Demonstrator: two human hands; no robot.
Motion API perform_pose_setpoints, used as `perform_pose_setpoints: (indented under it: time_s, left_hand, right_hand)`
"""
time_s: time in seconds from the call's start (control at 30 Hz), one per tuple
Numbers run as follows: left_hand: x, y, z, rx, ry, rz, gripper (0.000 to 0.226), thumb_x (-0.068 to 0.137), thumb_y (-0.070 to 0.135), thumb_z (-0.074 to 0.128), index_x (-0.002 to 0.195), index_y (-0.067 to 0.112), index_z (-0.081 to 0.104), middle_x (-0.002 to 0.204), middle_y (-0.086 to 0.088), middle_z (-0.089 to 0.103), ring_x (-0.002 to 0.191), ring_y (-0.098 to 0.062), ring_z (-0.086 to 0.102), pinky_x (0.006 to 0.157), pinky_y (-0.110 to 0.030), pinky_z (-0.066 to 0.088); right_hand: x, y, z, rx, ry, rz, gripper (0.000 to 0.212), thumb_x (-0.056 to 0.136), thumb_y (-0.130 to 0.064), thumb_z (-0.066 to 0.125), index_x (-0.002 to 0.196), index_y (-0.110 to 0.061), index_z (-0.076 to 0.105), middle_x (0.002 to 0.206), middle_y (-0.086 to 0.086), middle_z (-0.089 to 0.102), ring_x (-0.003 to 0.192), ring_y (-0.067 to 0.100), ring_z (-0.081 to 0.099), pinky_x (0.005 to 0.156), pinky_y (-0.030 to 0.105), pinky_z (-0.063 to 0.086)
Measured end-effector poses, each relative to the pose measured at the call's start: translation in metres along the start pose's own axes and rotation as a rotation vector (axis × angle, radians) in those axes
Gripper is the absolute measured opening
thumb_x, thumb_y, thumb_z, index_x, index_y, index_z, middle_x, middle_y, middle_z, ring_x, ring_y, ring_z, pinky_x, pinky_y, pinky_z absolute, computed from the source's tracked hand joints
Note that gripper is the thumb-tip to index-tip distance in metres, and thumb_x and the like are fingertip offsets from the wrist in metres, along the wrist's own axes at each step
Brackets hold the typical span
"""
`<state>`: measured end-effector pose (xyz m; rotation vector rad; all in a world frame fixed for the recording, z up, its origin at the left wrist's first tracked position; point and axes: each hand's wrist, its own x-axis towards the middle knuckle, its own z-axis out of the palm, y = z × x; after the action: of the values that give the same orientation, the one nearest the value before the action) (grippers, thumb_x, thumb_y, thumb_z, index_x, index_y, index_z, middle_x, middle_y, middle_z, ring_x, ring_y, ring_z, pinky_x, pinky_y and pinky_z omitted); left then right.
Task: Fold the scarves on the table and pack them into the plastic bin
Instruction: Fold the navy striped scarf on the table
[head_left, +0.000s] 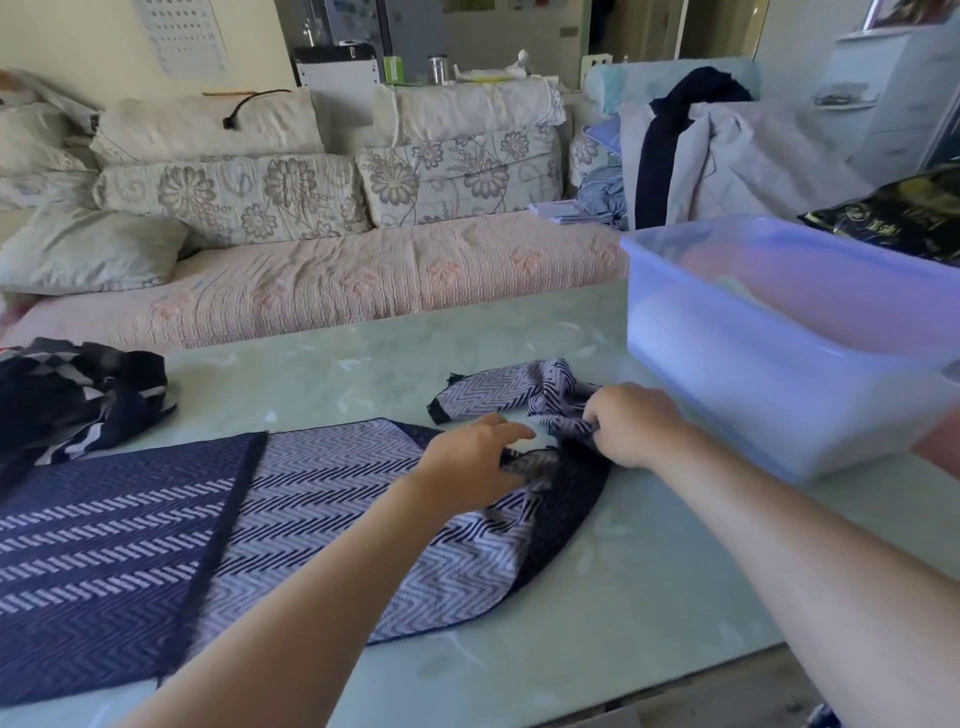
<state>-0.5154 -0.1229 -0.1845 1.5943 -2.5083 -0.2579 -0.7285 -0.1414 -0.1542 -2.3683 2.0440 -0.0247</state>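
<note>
At the left edge of the frame a dark scarf heap (78, 395) is lying crumpled on the pale green table (623, 597), waiting its turn and well apart from the hands. Just right of it, the navy-and-white chevron scarf (260, 519) is lying mostly flat across the lower left and centre, one dark fringed edge running diagonally over it, while its far end is trailing up into a twisted, bunched tail in the middle of the frame. The left hand (467, 457) is resting on that scarf at centre with its fingers stretched forward and only loosely bent, gripping nothing that shows; it is serving best as an anchor, so it should be pressing the flat part down while the tail is being drawn out. Just to its right, the right hand (634, 426) is pinching the bunched cloth with curled fingers. The step in hand appears to be straightening this end before folding, and doing it well probably means pulling the tail away from the anchoring hand until the twist opens, then laying its edges in line with the flat part so that the fold is coming out square rather than lumpy. At the right of the frame the translucent blue plastic bin (779, 338) is standing open near the right hand, something pale lying inside it, too blurred to name.
</note>
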Motion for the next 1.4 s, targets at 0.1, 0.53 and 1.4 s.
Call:
perform_pose_setpoints:
  time_s: [0.1, 0.53, 1.4]
  left_hand:
    - [0.018, 0.006, -0.004, 0.033, 0.096, -0.035, 0.022, 0.095, 0.034, 0.055, 0.113, 0.036, 0.068, 0.108, 0.009, 0.068, 0.096, -0.018, 0.063, 0.072, -0.029, 0.051]
    - [0.108, 0.006, 0.001, -0.305, 0.026, -0.230, 0.067, 0.092, -0.002, 0.047, 0.149, 0.027, 0.028, 0.148, -0.011, 0.033, 0.123, -0.030, 0.050, 0.092, -0.037, 0.047]
    - [0.007, -0.016, 0.050, 0.077, 0.187, -0.102, 0.047, 0.095, 0.042, 0.035, 0.140, 0.027, 0.039, 0.140, 0.004, 0.041, 0.132, -0.022, 0.036, 0.109, -0.041, 0.030]
  right_hand:
    - [0.003, 0.015, -0.005, -0.008, 0.134, 0.110, 0.022, 0.084, -0.017, 0.054, 0.101, -0.021, 0.068, 0.110, 0.005, 0.069, 0.108, 0.030, 0.061, 0.085, 0.034, 0.042]
    - [0.000, 0.028, -0.003, 0.350, 0.202, -0.244, 0.041, 0.079, 0.005, 0.047, 0.099, -0.024, 0.068, 0.107, 0.002, 0.062, 0.098, 0.026, 0.059, 0.082, 0.040, 0.051]
    - [-0.001, 0.007, 0.044, 0.031, -0.371, -0.143, 0.071, 0.100, -0.064, 0.023, 0.158, -0.036, -0.006, 0.165, -0.003, -0.018, 0.153, 0.019, -0.011, 0.123, 0.050, 0.003]
